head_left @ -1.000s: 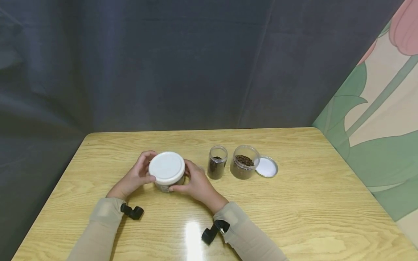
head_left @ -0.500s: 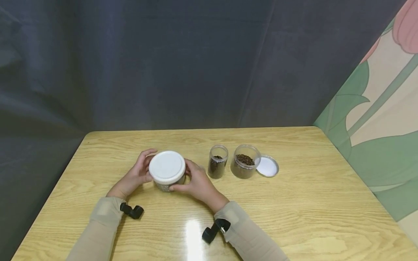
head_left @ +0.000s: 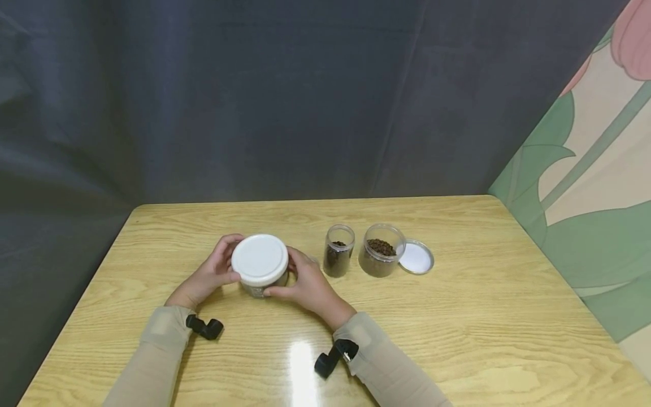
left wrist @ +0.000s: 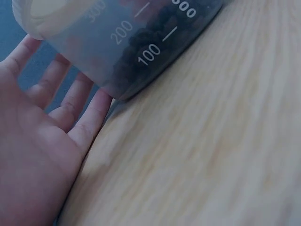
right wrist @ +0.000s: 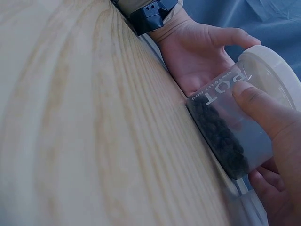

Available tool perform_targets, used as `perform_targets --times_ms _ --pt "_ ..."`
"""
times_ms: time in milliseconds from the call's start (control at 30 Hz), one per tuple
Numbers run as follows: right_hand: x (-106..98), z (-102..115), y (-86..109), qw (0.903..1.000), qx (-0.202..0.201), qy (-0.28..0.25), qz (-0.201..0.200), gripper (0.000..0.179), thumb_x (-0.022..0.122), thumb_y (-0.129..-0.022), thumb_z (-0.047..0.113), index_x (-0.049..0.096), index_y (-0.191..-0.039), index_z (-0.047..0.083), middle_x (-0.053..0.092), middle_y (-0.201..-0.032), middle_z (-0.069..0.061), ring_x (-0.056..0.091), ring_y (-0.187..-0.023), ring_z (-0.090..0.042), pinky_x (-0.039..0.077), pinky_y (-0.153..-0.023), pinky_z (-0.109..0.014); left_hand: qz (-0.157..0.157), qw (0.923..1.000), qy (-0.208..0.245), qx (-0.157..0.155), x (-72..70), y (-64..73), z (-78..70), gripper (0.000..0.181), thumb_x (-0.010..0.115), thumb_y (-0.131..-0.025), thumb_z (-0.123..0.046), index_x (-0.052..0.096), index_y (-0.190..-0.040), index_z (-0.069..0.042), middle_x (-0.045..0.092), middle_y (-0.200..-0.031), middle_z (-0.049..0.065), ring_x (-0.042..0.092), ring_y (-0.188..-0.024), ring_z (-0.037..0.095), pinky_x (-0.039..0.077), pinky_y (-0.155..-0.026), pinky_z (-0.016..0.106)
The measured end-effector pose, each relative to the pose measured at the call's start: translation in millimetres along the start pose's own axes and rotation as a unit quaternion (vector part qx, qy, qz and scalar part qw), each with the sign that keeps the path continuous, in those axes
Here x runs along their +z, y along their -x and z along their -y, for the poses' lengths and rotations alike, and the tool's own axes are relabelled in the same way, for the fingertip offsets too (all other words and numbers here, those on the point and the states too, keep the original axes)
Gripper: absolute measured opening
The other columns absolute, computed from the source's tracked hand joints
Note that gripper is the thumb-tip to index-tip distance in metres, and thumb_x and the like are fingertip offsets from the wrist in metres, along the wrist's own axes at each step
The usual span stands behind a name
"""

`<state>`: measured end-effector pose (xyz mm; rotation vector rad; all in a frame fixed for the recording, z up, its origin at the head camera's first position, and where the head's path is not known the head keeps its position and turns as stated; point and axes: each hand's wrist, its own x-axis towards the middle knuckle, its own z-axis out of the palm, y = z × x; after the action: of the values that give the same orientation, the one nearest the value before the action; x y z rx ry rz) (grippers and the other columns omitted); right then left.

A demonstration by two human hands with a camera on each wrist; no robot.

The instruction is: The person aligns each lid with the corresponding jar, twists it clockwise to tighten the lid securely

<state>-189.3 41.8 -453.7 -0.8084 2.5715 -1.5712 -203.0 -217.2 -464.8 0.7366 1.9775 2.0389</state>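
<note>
A clear plastic jar (head_left: 254, 291) with a white lid (head_left: 260, 258) stands on the table. In the right wrist view, dark granules (right wrist: 216, 129) fill its lower part and white lettering marks its side. My right hand (head_left: 311, 289) holds the jar from the right, thumb on the front wall. On the other side, my left hand (head_left: 207, 277) has its thumb and forefinger against the lid's rim. Its other fingers (left wrist: 77, 96) spread down along the jar wall in the left wrist view. The far side of the jar is hidden.
To the right stand a narrow uncovered jar (head_left: 338, 254) of dark granules and a wider uncovered jar (head_left: 376, 263) of brown granules. Beside the wider one lies a round lid (head_left: 417, 257) with a white face. A dark curtain (head_left: 305, 102) hangs behind the wooden table (head_left: 458, 328).
The left thumb lifts slightly off the lid's rim half a second ago and is back against it now. The right hand and the jar stay in place.
</note>
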Motion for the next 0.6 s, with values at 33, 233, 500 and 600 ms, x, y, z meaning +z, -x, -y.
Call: perform_targets --times_ms 33,233,500,600 --pt "0.1 -0.1 0.0 1.0 -0.001 -0.002 0.001 0.093 0.094 -0.073 0.028 0.046 -0.148 0.004 0.055 -0.144 -0.012 0.057 -0.128 -0.023 0.048 -0.107 -0.024 0.001 1.0 -0.001 0.001 -0.4 0.0 0.1 0.068 0.075 -0.094 -0.019 0.034 -0.148 -0.015 0.045 -0.147 -0.006 0.042 -0.135 0.007 0.034 -0.112 0.014" --pt "0.3 -0.6 0.5 1.0 0.004 -0.007 0.002 0.093 0.094 -0.073 0.027 0.045 -0.149 0.005 0.055 -0.145 -0.01 0.056 -0.129 -0.021 0.047 -0.107 -0.023 0.01 0.9999 -0.002 -0.003 -1.3 -0.5 0.0 0.069 0.07 -0.097 -0.018 0.033 -0.154 -0.014 0.044 -0.149 -0.007 0.044 -0.135 0.006 0.036 -0.11 0.015" --pt "0.9 -2.6 -0.2 0.9999 0.008 -0.006 0.003 0.093 0.094 -0.073 0.028 0.045 -0.149 0.006 0.055 -0.144 -0.01 0.057 -0.129 -0.02 0.047 -0.107 -0.023 0.011 0.9996 0.025 -0.013 -1.4 -0.6 1.4 0.084 0.083 -0.087 -0.022 0.026 -0.149 -0.022 0.038 -0.15 0.0 0.039 -0.137 0.006 0.034 -0.113 0.014" --pt "0.9 -2.9 -0.4 1.0 0.005 -0.007 0.001 0.093 0.094 -0.073 0.028 0.045 -0.149 0.006 0.055 -0.144 -0.009 0.056 -0.129 -0.02 0.047 -0.107 -0.023 0.007 0.9997 0.016 -0.016 -1.3 -0.6 1.1 0.081 0.083 -0.087 -0.02 0.028 -0.145 -0.022 0.037 -0.15 -0.001 0.038 -0.138 0.004 0.032 -0.114 0.013"
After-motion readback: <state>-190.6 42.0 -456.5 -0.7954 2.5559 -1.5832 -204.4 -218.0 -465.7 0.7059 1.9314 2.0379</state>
